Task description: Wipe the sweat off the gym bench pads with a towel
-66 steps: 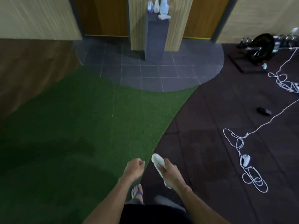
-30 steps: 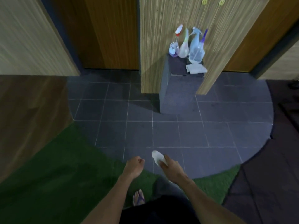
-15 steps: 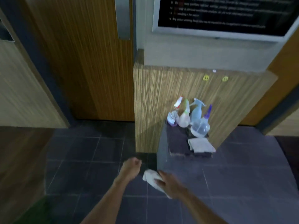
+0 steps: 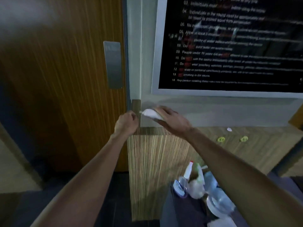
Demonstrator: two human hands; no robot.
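My right hand (image 4: 170, 119) holds a small folded white towel (image 4: 150, 113) in front of the pale wall, just above the top of a striped wooden half-wall (image 4: 157, 161). The towel's tip sticks out to the left of the fingers. My left hand (image 4: 126, 122) is curled into a loose fist right beside it, holding nothing, at the corner of the wall. No gym bench is in view.
Several spray bottles (image 4: 196, 182) stand on a dark pedestal (image 4: 185, 210) below my right forearm. A black rules board (image 4: 229, 45) hangs on the wall above. A wooden door (image 4: 65, 79) with a metal push plate (image 4: 113, 64) is at left.
The view has come off the turf and tiles and up to the wall and board. Both hands rose from waist height to the half-wall's top, the towel still in my right hand.
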